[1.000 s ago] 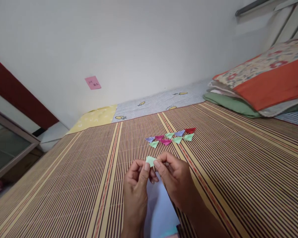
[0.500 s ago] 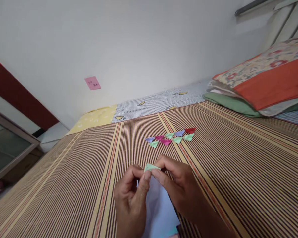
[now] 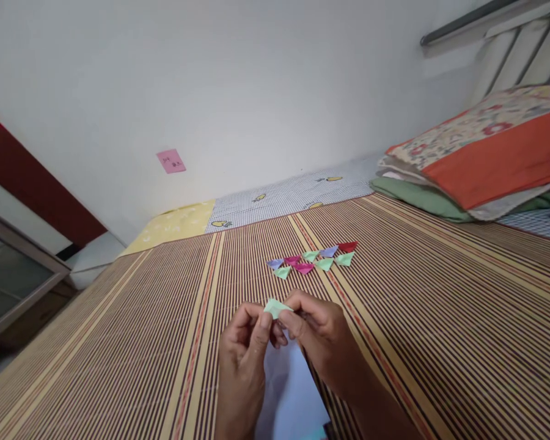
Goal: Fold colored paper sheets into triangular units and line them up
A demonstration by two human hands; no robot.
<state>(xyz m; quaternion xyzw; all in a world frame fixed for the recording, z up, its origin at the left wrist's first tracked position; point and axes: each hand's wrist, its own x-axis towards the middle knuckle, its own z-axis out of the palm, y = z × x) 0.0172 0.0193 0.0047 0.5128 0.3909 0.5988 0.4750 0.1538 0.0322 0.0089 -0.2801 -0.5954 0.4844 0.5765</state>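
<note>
A smooth white wall (image 3: 256, 91) rises behind a finely ribbed, striped mat (image 3: 119, 342); soft floral-and-orange bedding (image 3: 490, 162) is stacked at right. A flat pale-blue sheet (image 3: 296, 391) lies below the left hand (image 3: 242, 357) and right hand (image 3: 327, 339). Beyond them sit two rows of pointed, folded paper pieces (image 3: 304, 269). Between both hands' pinched fingertips is one small, creased green paper (image 3: 275, 308).

Home bedroom, likely: striped mat (image 3: 132, 342), patterned sheet (image 3: 284, 192), folded bedding (image 3: 486, 153)
</note>
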